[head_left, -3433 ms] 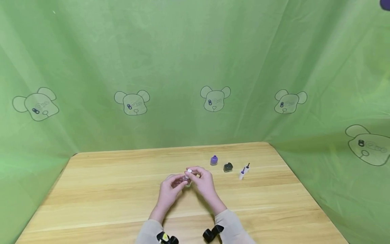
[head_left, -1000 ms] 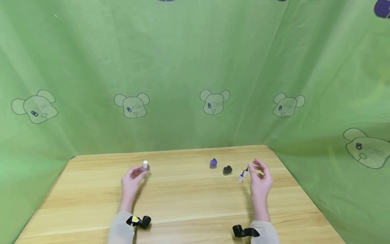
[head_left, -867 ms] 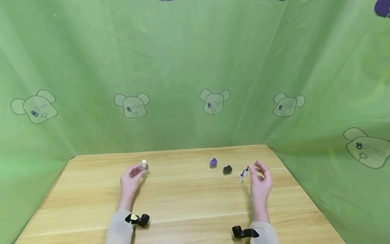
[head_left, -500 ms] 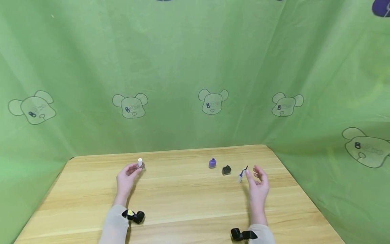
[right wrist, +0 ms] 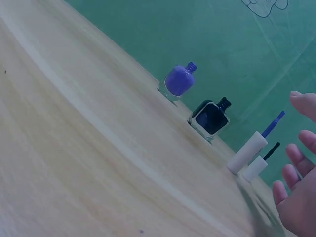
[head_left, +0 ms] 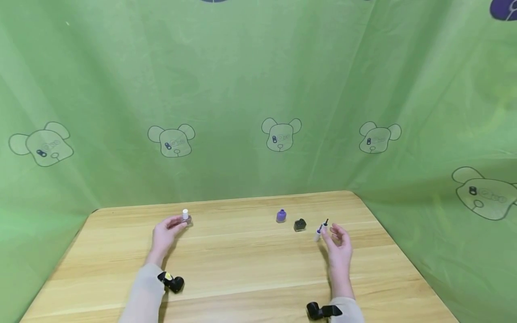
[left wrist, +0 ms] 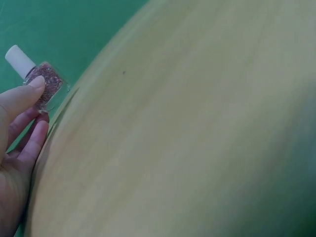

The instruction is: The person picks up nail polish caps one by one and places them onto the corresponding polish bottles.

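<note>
My left hand (head_left: 163, 236) pinches a small nail polish bottle (left wrist: 48, 88) between thumb and fingers, at the far left of the table. Pinkish glitter fills its clear glass, and a white cap (left wrist: 19, 60) is on it. My right hand (head_left: 340, 258) holds nothing, its fingers apart, with the thumb close beside two white nail polish caps. These caps stand on their tops, brushes pointing up: one has a purple brush (right wrist: 273, 124), the other a black brush (right wrist: 271, 151). Left of them are an uncapped purple nail polish bottle (right wrist: 179, 80) and an uncapped black nail polish bottle (right wrist: 211, 118).
The wooden table (head_left: 242, 269) reaches back to a green curtain (head_left: 226, 89) printed with bear heads, which also hangs at both sides. The purple and black bottles stand near the table's back right, a short gap between them.
Earlier both hands were on the glitter nail polish bottle mid-table. My left hand has carried it to the far left; my right hand has moved right and, lately, closer to the upturned caps.
</note>
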Available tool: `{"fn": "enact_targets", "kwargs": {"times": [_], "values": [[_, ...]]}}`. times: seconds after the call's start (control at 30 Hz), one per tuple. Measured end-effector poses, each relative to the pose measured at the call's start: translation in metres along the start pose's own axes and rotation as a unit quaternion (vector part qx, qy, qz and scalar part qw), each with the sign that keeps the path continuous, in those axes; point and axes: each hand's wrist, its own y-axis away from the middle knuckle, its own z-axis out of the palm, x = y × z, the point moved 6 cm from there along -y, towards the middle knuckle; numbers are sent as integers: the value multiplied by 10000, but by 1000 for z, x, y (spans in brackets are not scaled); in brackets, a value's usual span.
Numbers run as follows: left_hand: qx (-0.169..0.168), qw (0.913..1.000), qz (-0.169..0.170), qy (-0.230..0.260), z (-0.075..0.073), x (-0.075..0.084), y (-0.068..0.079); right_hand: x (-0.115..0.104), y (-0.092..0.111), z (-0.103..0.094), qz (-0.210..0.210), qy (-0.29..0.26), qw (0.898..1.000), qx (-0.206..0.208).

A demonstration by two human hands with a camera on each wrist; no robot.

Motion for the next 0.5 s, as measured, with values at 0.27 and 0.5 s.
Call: {"fn": "enact_targets", "kwargs": {"times": [0.27,0.5], "values": [[-424,9987,-39,-287,0,0,-7,12,-4,1,338,175,9991,-175],[-789,9960,-46,-423,-3,-1,-9,17,-6,3,486,440,9973,-339]]}}
